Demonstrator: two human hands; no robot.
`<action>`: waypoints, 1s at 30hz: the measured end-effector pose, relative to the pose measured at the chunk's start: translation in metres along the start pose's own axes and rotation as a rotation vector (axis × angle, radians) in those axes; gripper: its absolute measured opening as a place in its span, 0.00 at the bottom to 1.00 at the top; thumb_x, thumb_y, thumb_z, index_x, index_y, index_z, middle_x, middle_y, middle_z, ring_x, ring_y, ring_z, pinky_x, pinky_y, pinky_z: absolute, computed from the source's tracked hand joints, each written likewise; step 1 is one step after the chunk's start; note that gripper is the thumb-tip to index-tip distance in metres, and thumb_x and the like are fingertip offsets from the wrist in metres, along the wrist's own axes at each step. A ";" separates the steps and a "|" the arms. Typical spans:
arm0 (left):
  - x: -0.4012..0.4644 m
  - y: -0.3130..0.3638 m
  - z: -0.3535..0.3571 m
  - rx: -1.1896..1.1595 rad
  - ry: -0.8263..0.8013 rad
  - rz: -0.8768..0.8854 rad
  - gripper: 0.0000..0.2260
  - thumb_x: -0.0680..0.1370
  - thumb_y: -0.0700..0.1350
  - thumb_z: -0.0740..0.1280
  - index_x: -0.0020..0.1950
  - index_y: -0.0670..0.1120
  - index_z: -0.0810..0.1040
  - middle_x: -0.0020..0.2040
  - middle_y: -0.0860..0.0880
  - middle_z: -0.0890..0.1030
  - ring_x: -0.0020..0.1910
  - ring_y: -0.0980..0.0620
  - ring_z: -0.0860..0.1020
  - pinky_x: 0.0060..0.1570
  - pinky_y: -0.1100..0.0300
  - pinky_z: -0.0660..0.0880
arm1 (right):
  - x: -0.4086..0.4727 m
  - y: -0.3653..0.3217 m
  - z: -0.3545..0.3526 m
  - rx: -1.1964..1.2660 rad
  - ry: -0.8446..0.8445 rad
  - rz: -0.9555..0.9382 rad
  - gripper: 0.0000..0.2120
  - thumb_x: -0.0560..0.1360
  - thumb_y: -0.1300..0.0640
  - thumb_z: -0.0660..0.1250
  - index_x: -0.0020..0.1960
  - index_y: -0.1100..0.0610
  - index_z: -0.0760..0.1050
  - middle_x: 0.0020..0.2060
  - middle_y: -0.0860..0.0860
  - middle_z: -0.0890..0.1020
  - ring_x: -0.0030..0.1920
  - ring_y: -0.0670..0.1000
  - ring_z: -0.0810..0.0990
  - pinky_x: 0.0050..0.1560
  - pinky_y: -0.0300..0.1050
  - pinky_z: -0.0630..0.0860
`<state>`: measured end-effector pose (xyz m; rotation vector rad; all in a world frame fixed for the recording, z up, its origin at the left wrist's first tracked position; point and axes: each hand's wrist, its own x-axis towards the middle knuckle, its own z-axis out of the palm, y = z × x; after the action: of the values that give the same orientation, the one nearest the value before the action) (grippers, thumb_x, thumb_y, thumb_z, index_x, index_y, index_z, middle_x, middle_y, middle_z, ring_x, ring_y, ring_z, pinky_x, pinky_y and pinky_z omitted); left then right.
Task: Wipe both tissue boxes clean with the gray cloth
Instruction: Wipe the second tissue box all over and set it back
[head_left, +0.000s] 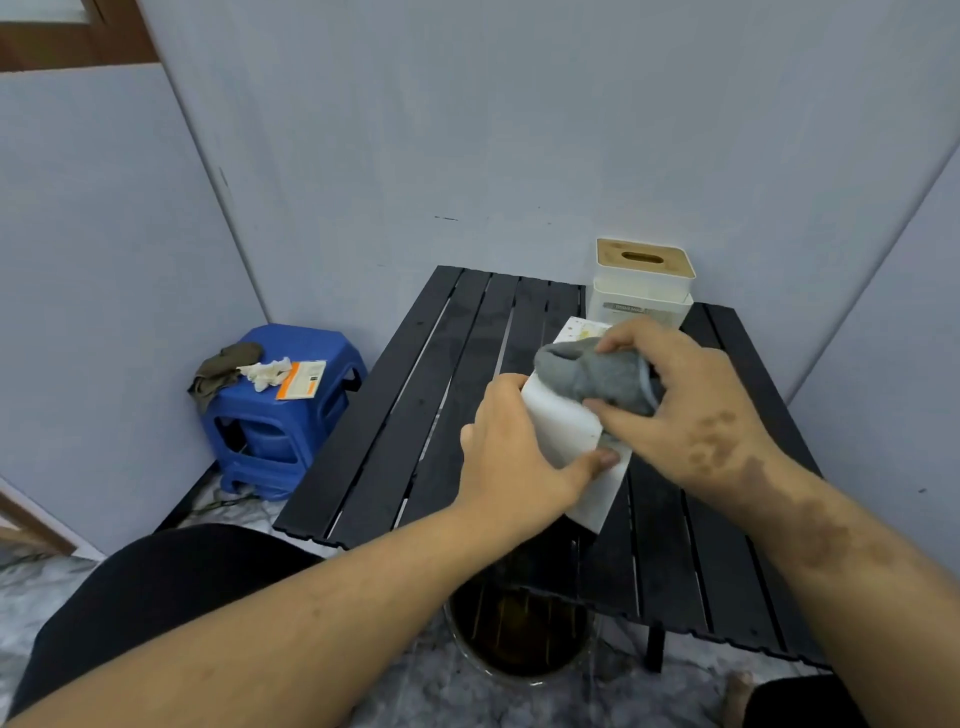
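Left hand (511, 457) gripping white tissue box (563, 431) over bench (415, 395), right hand (691, 400) pinching gray cloth (592, 376) against it.

Left hand (511, 447) steadies white tissue box (563, 431); right hand (691, 410) presses gray cloth (592, 376).

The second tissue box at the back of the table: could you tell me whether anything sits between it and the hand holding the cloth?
Nothing visible does. The right hand presses the gray cloth on the white box held by the left hand; the wooden-lidded box stands just behind, its near side unobstructed.
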<state>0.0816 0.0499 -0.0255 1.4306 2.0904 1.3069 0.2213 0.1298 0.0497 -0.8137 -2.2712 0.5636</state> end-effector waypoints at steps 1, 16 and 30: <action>0.000 -0.001 0.001 -0.016 0.010 0.000 0.35 0.64 0.68 0.78 0.61 0.56 0.64 0.57 0.61 0.72 0.56 0.61 0.71 0.62 0.47 0.72 | 0.000 -0.001 -0.002 -0.011 -0.044 -0.035 0.21 0.67 0.55 0.78 0.52 0.41 0.73 0.47 0.48 0.79 0.47 0.46 0.78 0.45 0.39 0.77; 0.017 -0.026 0.014 -0.622 -0.062 -0.152 0.35 0.60 0.49 0.85 0.62 0.52 0.75 0.59 0.51 0.84 0.60 0.50 0.82 0.54 0.57 0.78 | 0.011 -0.002 -0.006 0.011 -0.046 -0.018 0.18 0.65 0.56 0.80 0.50 0.46 0.78 0.42 0.44 0.81 0.43 0.44 0.81 0.43 0.41 0.81; 0.013 -0.023 0.020 -0.698 -0.085 -0.201 0.33 0.62 0.45 0.85 0.62 0.53 0.75 0.60 0.55 0.83 0.60 0.55 0.82 0.54 0.59 0.80 | 0.033 0.010 -0.010 -0.015 0.079 0.209 0.18 0.66 0.60 0.79 0.51 0.50 0.77 0.41 0.44 0.80 0.41 0.43 0.80 0.37 0.34 0.77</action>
<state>0.0753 0.0686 -0.0514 0.9240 1.4441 1.6258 0.2129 0.1615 0.0652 -1.0704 -2.1350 0.5976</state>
